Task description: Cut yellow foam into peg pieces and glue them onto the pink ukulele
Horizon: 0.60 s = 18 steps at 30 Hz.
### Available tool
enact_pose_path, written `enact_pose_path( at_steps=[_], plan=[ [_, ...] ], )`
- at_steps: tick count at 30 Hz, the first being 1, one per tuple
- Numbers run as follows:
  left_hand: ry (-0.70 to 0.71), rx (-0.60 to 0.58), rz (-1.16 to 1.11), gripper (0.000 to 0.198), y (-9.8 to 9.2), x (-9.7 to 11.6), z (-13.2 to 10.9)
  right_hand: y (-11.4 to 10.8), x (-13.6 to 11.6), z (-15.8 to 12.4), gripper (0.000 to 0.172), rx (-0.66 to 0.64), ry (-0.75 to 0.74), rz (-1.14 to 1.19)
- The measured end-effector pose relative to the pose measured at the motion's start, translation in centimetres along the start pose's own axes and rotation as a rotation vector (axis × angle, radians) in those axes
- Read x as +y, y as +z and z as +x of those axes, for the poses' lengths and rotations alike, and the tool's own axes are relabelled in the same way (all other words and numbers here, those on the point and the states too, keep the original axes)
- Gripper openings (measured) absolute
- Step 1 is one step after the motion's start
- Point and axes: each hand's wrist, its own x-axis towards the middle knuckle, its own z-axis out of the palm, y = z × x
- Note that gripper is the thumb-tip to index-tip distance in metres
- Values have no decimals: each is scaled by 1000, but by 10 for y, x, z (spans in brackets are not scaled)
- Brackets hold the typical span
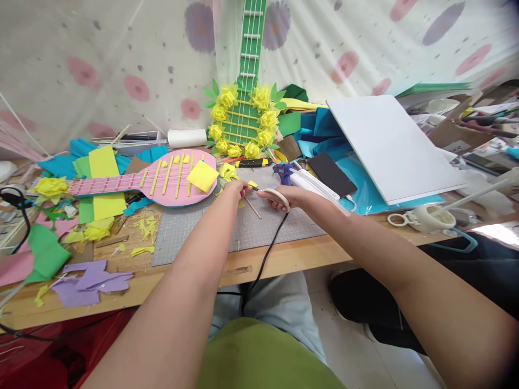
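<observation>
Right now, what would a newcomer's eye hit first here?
Probably the green guitar shape ringed with yellow flowers, upright at back centre. Next, the pink guitar shape lying nearer and to the left, a yellow square on its rounded end. Then the pale-handled scissors in the right hand, mid-picture.

You are facing a white, translucent-looking sheet (154, 27) that is hanging in folds, its pink and purple flowers showing, behind a wooden table (300, 253). Pale floor tiles (344, 354) are showing below; bright light is glaring at far right.
</observation>
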Motion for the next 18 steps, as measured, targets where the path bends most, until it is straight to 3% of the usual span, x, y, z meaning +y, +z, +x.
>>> enact_pose_path(
  at_steps=[4,9,15,18],
  plan=[
    [-51,6,70,26,-2,4,-9,0,2,0,48,10,-25,6],
    [-7,-59,57,19,-11,3,-21,-3,2,-5,51,-34,-71,-28],
    [194,-103,23,10,-40,-8,-31,0,2,-13,53,-85,-108,-55],
    [410,-146,67,11,-60,-16,-30,10,-3,-14,48,31,-188,-75]
  ],
)
